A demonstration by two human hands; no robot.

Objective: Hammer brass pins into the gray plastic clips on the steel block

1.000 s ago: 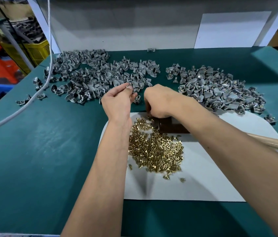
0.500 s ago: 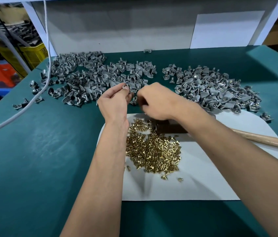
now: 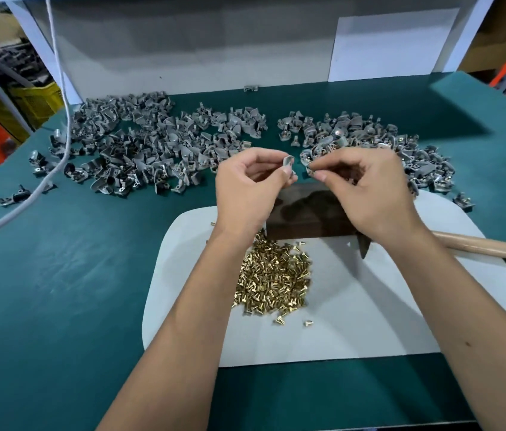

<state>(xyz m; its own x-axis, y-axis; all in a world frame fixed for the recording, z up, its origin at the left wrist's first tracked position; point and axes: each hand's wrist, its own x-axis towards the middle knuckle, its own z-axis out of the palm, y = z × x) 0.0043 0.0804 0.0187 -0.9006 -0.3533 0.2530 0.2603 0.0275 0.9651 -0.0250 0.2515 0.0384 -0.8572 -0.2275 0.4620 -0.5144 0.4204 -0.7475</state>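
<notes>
My left hand (image 3: 247,188) pinches a gray plastic clip (image 3: 287,161) between thumb and fingers, raised above the dark steel block (image 3: 304,213). My right hand (image 3: 366,188) is close to its right, fingertips pinched together on something small that I cannot make out. Both hands hover over the block's far edge. A heap of brass pins (image 3: 273,278) lies on the white mat (image 3: 369,306) just in front of the block. The hammer's wooden handle (image 3: 488,245) runs off to the right behind my right wrist, and its dark head tip (image 3: 363,245) shows below the block.
Two large piles of gray clips lie on the green table, the left pile (image 3: 140,147) and the right pile (image 3: 369,135), behind my hands. A white cable (image 3: 59,126) hangs across the left side. A gray wall panel closes the back. Crates stand beyond the left edge.
Both hands lifted off the block and drew slightly apart; the block's top now shows. My left hand still holds its clip, now turned up between the hands.
</notes>
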